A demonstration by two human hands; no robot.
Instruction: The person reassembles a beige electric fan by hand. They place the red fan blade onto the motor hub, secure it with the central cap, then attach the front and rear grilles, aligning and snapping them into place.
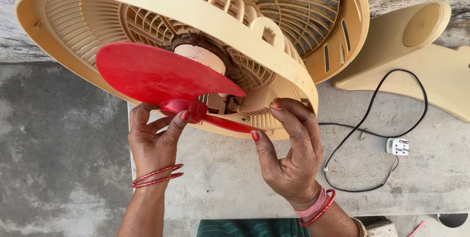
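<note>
Left hand: my left hand point(152, 144) is under the red plastic fan blade point(156, 75), thumb and fingers closed on the blade's hub from below.
Blade: the red blade sits at the front of the cream round plastic fan housing point(161, 2), over the motor hub, with one thin vane running right toward my other hand.
Right hand: my right hand point(291, 149) is partly closed, fingertips pinching the lower rim of the housing beside that vane.
Step in hand: by my judgement, working the blade on or off its shaft.
Next move: calls for a steady housing and a straight pull or push along the shaft.
Surroundings: black power cord point(377, 105) with white plug point(397, 146) on the grey concrete slab point(220, 178); cream fan stand point(426, 56) far right.
</note>
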